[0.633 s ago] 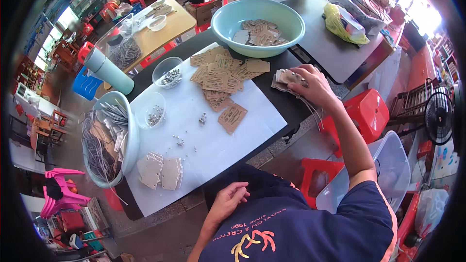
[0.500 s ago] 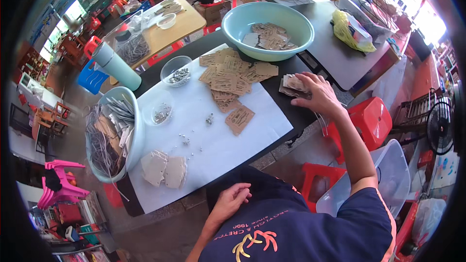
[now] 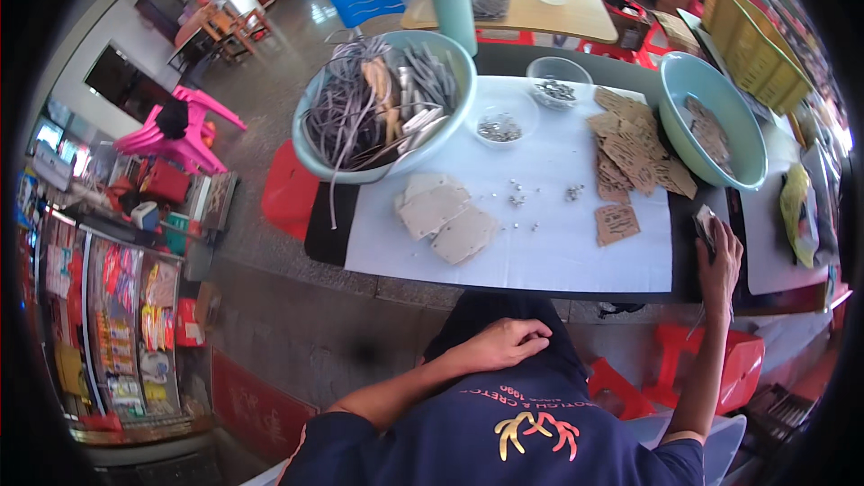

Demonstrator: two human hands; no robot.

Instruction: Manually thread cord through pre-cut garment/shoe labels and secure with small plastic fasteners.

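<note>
White sheet [image 3: 576, 256] being taken as clock centre | 4: card stack [image 3: 706, 219] being held between thumb and fingers of right hand [image 3: 721, 266] | 6: left hand [image 3: 513, 343] being rested, loosely curled, contents untellable | judged partway: grey cards [image 3: 437, 211] (8) being grouped; brown tags [image 3: 633, 146] (2), central metal bits [image 3: 574, 192] being left loose

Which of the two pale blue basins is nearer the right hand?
The right basin, holding brown cards, is nearer the right hand; the left basin holds grey cords and stands at the white sheet's left.
</note>
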